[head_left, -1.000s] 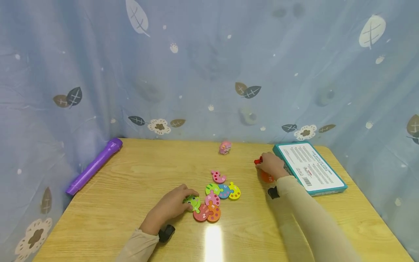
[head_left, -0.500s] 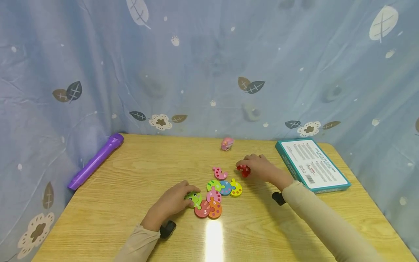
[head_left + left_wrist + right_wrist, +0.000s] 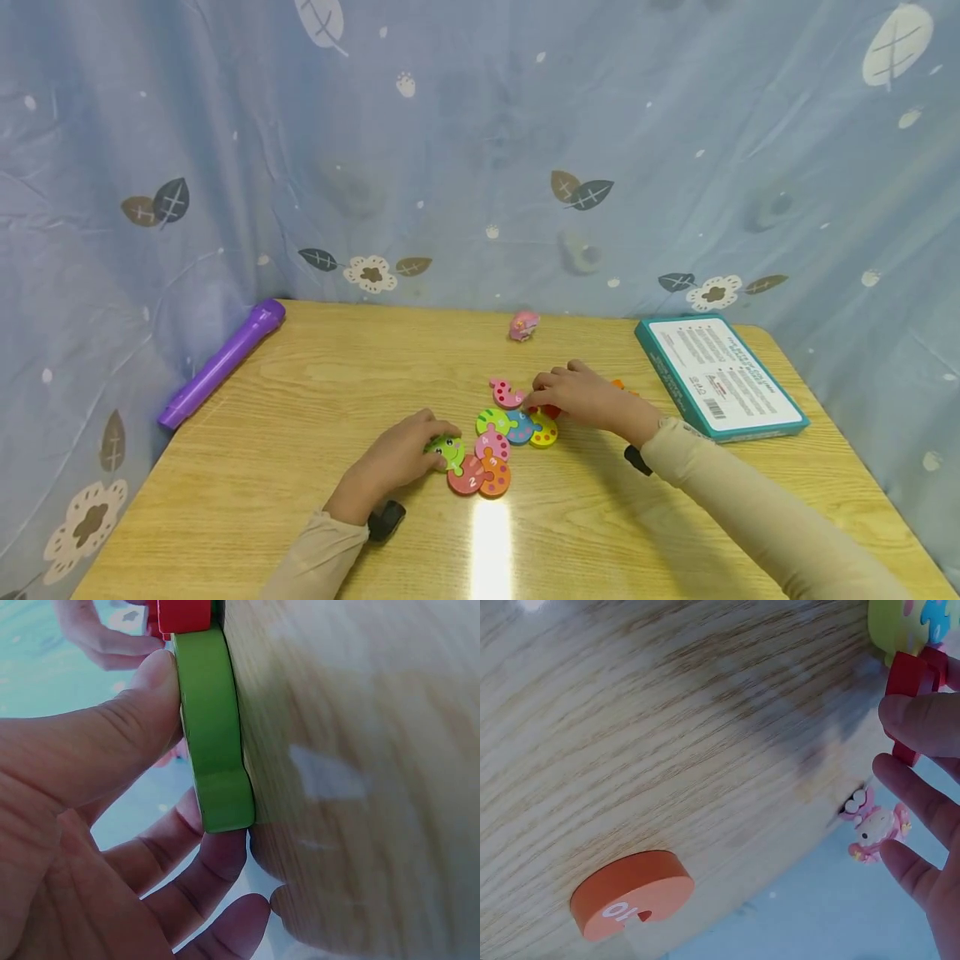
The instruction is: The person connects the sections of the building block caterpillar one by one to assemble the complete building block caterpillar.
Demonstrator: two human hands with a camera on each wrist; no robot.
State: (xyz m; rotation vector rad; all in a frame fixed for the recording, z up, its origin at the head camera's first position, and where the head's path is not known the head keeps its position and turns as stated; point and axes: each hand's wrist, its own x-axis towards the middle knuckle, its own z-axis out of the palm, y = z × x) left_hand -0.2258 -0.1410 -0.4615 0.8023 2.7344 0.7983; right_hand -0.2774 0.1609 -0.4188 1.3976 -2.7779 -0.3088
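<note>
My left hand (image 3: 397, 454) holds the green caterpillar-head puzzle piece (image 3: 452, 452) by its edge, thumb on one side and fingers on the other, flat on the table. A red numbered 2 piece (image 3: 467, 477) joins it, followed by an orange 3 (image 3: 496, 481), a pink 4 (image 3: 492, 447), a light green piece (image 3: 491, 421), a blue one (image 3: 519, 428) and a yellow one (image 3: 545, 431). Over the yellow end, my right hand (image 3: 581, 396) pinches a loose red puzzle piece (image 3: 904, 682), mostly hidden by the fingers in the head view.
A loose pink puzzle piece (image 3: 506, 393) lies just beyond the chain. An orange 10 piece (image 3: 634, 892) lies behind the right hand. Farther off are a small pink figurine (image 3: 523, 325), a teal box (image 3: 723, 379) at right and a purple microphone-shaped stick (image 3: 222, 364) at left.
My right hand has carried the red piece from beside the teal box leftward and nearer, to the yellow piece. The orange 10 piece stays behind. My left hand keeps its hold on the green head.
</note>
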